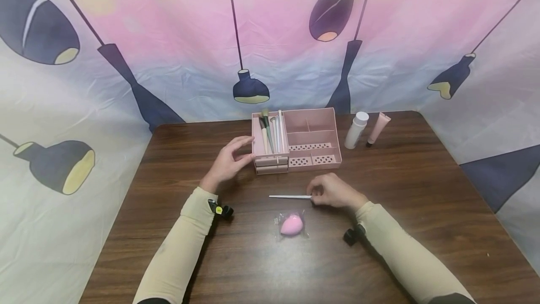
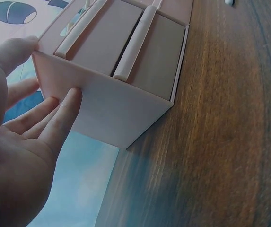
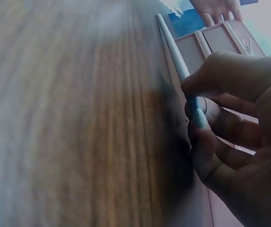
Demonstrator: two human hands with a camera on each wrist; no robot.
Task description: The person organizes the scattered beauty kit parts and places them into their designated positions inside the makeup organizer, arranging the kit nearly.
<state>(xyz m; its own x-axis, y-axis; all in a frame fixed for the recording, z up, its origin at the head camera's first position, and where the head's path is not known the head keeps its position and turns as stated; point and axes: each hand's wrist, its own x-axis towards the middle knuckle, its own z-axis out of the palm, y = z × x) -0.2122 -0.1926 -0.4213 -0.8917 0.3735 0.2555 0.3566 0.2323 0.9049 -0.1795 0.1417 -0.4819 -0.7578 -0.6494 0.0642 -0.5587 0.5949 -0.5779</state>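
Right hand (image 1: 333,191) pinches a slim white rod (image 1: 288,196)! Left hand (image 1: 227,162), fingers loosely extended, touches the pink, boxy plastic organizer (image 1: 312,139).

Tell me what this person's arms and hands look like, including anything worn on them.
The left hand and right hand are bare, without gloves. Pale cream sleeves cover both forearms, with dark fabric showing at the bottom edge. A small black device sits at each wrist; the left one has a round yellow marking.
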